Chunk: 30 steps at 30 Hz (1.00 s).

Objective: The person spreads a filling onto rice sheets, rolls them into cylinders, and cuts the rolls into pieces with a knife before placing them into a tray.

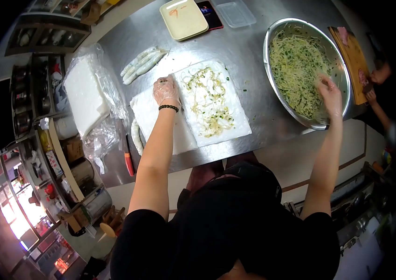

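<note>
My left hand [165,89], in a clear plastic glove with a dark bead bracelet at its wrist, rests with curled fingers on the left white sheet [181,140]. Whatever those fingers may hold is hidden. Beside it lies another white sheet [240,119], topped with scattered shreds and green bits. At the right, my right hand [331,97] reaches over the rim of a large metal bowl [269,70]. Its fingers are drawn together at the shredded vegetable mix [300,70], slightly blurred. Pale rolls [143,65] lie beyond my left hand.
A plastic-wrapped stack of white sheets [83,95] and a red-handled knife [129,161] are at the left. Toward the back are a cream tray [186,23], a phone [210,16] and a clear container [236,13]. Another person's hands [378,77] work at a wooden board [349,65].
</note>
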Tool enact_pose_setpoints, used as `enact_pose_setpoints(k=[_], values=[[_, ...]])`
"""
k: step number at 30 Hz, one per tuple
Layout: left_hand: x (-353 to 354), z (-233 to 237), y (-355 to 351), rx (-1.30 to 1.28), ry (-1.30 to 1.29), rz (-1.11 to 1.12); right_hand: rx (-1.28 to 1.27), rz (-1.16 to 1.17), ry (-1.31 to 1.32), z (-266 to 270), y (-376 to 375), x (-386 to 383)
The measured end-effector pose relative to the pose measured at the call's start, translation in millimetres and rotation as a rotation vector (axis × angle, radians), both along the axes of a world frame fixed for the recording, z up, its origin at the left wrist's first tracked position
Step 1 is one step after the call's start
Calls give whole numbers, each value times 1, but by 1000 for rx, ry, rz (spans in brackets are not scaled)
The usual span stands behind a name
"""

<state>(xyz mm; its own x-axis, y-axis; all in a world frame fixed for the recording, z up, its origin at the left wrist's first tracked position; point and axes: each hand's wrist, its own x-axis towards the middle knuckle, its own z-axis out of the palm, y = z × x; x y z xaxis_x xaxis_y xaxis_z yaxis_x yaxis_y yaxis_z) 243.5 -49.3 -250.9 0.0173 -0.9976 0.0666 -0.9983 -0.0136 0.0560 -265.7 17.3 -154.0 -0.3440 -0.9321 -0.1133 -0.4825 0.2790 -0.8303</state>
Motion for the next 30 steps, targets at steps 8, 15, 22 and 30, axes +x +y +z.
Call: enact_pose_setpoints(k=[8,15,22,30], values=[[-8,11,-19,176,-51,122,-256,571,450,-22,20,181],[-9,25,-20,197,-94,90,-80,656,722,-96,-34,217],[-11,27,-34,309,80,358,21,894,234,-36,-3,265],[-12,27,-46,400,156,458,-68,887,321,-63,39,253]])
